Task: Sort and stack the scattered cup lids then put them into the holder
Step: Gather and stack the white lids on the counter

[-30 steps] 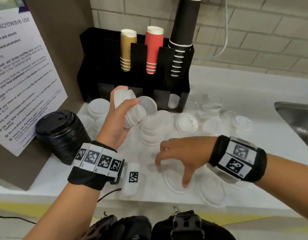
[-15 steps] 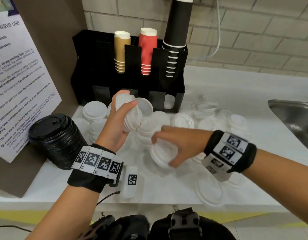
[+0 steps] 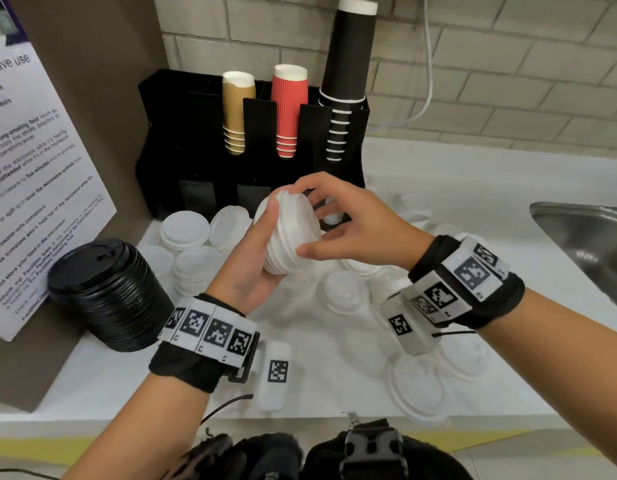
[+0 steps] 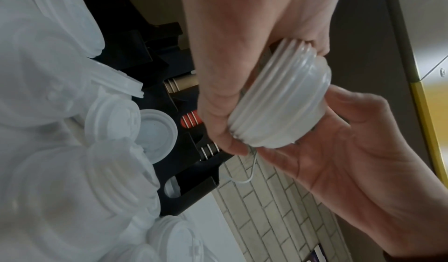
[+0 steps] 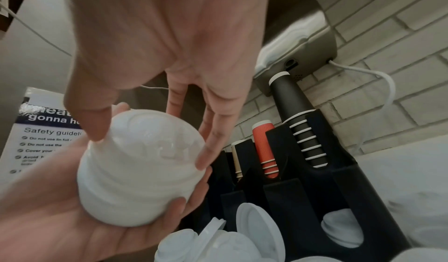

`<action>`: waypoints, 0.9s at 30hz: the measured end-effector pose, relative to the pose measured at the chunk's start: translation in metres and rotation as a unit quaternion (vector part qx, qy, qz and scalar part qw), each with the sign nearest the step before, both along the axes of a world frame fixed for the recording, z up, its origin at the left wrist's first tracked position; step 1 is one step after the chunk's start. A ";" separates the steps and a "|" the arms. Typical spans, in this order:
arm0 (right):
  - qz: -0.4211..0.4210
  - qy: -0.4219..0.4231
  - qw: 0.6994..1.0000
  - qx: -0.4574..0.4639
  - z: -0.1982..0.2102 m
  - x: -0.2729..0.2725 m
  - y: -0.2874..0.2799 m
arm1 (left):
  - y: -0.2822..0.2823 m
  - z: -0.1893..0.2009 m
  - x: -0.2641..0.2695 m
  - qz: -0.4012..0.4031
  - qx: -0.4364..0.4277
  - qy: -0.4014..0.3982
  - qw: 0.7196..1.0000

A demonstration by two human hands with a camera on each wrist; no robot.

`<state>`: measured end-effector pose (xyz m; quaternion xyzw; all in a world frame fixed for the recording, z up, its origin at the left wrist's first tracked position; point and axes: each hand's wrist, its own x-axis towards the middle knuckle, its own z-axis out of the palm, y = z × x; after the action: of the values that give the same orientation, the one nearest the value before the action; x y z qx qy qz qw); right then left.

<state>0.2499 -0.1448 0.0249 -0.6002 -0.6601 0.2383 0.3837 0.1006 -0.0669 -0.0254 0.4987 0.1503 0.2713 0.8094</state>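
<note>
My left hand grips a tilted stack of white lids above the counter, in front of the black holder. My right hand holds the top lid of that stack by its rim, thumb on one side and fingers on the other. In the left wrist view the stack of white lids sits between both hands. In the right wrist view the top lid faces the camera, with the thumb and fingertips of my right hand around it. More white lids lie scattered on the counter.
A stack of black lids leans at the left beside a sign board. The holder carries tan, red and black cup stacks. A steel sink lies at the right. Flat clear lids rest near the counter's front edge.
My right hand picked a white lid off the counter and carried it up onto the stack in my left hand. The left hand lifted slightly toward it.
</note>
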 end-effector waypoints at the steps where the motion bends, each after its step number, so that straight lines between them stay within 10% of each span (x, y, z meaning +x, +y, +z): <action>1: 0.002 -0.003 1.000 0.006 -0.001 -0.001 0.000 | -0.001 0.001 0.001 0.000 -0.004 -0.004 1.000; 13: -0.014 -0.017 0.999 -0.034 -0.004 0.002 -0.006 | 0.003 -0.001 0.003 0.052 -0.014 -0.005 0.999; 16: 0.007 -0.133 0.984 -0.116 -0.003 0.021 -0.022 | 0.013 -0.003 0.000 0.120 -0.033 -0.009 0.992; 22: 0.176 -0.525 0.787 -0.272 -0.028 0.048 -0.075 | 0.026 -0.002 -0.007 0.158 -0.044 -0.015 0.986; 27: 0.270 -0.553 0.742 -0.267 -0.058 0.048 -0.107 | 0.025 -0.001 -0.004 0.159 -0.037 -0.011 0.987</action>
<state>0.2979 -0.2517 -0.0328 -0.5009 -0.8004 0.1251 -0.3047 0.0962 -0.0421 -0.0263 0.4356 0.2285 0.3962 0.7753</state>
